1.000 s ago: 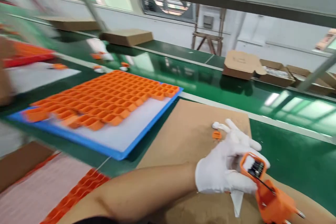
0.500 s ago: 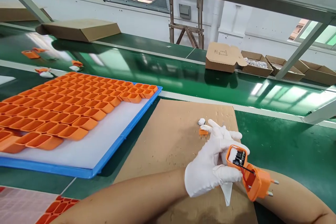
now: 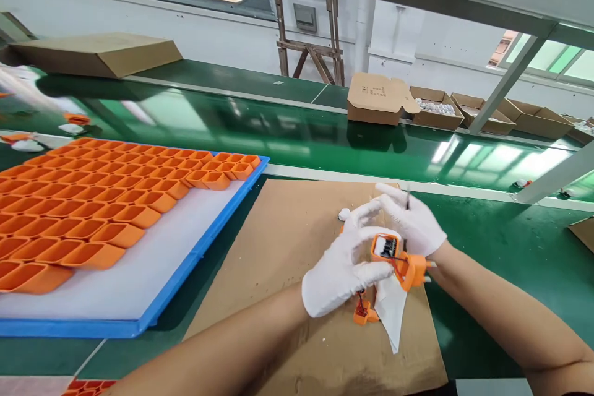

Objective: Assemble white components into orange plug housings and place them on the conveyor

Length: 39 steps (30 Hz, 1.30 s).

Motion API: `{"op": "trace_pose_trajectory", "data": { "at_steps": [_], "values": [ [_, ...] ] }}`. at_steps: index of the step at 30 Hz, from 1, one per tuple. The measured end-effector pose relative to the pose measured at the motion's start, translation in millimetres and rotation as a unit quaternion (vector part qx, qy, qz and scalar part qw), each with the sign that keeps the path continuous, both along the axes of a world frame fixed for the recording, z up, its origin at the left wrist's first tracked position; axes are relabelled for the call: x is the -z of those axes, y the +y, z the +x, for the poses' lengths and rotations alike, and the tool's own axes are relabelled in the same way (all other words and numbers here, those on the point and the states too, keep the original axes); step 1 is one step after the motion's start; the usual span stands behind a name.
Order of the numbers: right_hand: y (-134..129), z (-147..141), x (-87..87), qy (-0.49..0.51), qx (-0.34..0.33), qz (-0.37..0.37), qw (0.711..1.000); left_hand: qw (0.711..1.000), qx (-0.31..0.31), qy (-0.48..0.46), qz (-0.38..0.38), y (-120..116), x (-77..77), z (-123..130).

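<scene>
My left hand (image 3: pixel 341 263), in a white glove, pinches an orange plug-adapter housing (image 3: pixel 375 249) between thumb and forefinger. Its open face shows a black circuit part and a white block. By thin dark and red wires it is joined to an orange cap with metal pins (image 3: pixel 412 271), which hangs toward the right. Just behind, my gloved right hand (image 3: pixel 415 223) is closed around a thin dark tool (image 3: pixel 407 199), its kind unclear. Below the hands lie another orange plug piece (image 3: pixel 362 311) with wires and a white cloth-like scrap (image 3: pixel 390 312).
Both hands are over a cardboard sheet (image 3: pixel 260 266); a small white piece (image 3: pixel 344 214) lies at its far part. On the left, a blue-rimmed tray (image 3: pixel 185 263) bears rows of orange housings (image 3: pixel 116 234). Cardboard boxes (image 3: pixel 375 99) stand beyond the glossy green strip (image 3: pixel 297 136).
My right hand has come out from behind the left to its right side, with a thin tool in it. The held housing has moved left and up, and the view has shifted right.
</scene>
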State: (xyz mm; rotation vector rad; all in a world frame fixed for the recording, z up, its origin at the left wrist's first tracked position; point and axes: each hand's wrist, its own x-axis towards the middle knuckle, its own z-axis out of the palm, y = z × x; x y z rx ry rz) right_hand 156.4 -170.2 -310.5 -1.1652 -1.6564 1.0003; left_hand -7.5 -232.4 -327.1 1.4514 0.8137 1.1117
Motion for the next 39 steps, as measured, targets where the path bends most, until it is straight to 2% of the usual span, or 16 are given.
{"op": "trace_pose_trajectory", "data": {
  "at_steps": [2, 3, 5, 8, 10, 12, 16, 18, 20, 23, 26, 28, 31, 34, 36, 39],
  "values": [
    [-6.2, 17.0, -16.7, 0.010, 0.008, -0.004, 1.000, 1.000, 0.002, -0.020, -0.020, 3.0, 3.2, -0.6],
    [-13.4, 25.1, -24.5, 0.004, -0.005, 0.017, 1.000, 0.999, 0.018, -0.026, -0.042, 3.6, 4.2, 0.6],
    [-32.0, 37.7, -35.8, -0.041, -0.054, 0.108, 0.992, 0.994, 0.052, -0.030, -0.091, 3.0, 4.6, 4.6],
    [-56.7, 44.8, -37.7, -0.151, -0.113, 0.233, 0.954, 0.990, 0.065, -0.015, -0.127, 0.2, 2.7, 10.0],
    [-65.3, 44.0, -31.6, -0.195, -0.139, 0.255, 0.937, 0.990, 0.057, 0.002, -0.132, -1.3, 1.3, 10.9],
    [-67.9, 42.6, -25.2, -0.197, -0.162, 0.241, 0.936, 0.990, 0.045, 0.027, -0.128, -1.9, 0.2, 9.7],
    [-62.5, 47.7, -20.6, -0.119, -0.166, 0.171, 0.964, 0.994, 0.014, 0.071, -0.087, -2.3, -0.7, 5.9],
    [-56.1, 54.8, -18.6, -0.053, -0.118, 0.125, 0.984, 0.993, 0.003, 0.083, -0.086, -2.6, -0.8, 5.1],
    [-47.7, 62.3, -11.2, 0.003, -0.037, 0.087, 0.996, 0.991, -0.001, 0.087, -0.098, -2.6, 0.2, 5.1],
    [-34.3, 68.3, 14.4, 0.019, 0.052, 0.014, 0.998, 0.993, 0.002, 0.082, -0.089, -1.3, 4.6, 5.5],
    [-25.0, 66.5, 46.8, -0.025, 0.064, -0.073, 0.995, 0.996, 0.006, 0.043, -0.079, 0.5, 11.0, 5.8],
    [-23.1, 64.6, 59.9, -0.051, 0.053, -0.087, 0.993, 0.996, 0.009, 0.013, -0.090, 1.3, 14.3, 6.0],
    [-28.5, 66.2, 55.0, -0.063, 0.052, -0.014, 0.997, 0.993, 0.009, -0.010, -0.116, 1.6, 16.0, 6.6],
    [-42.3, 71.4, 30.6, -0.084, -0.004, 0.103, 0.991, 0.991, -0.001, 0.006, -0.134, 2.4, 14.6, 7.1],
    [-51.9, 74.5, 16.6, -0.142, -0.055, 0.178, 0.972, 0.991, -0.013, 0.039, -0.125, 3.3, 13.2, 7.2],
    [-60.4, 76.8, 10.4, -0.210, -0.061, 0.272, 0.937, 0.992, -0.017, 0.081, -0.095, 4.0, 10.4, 6.8]
  ]
}}
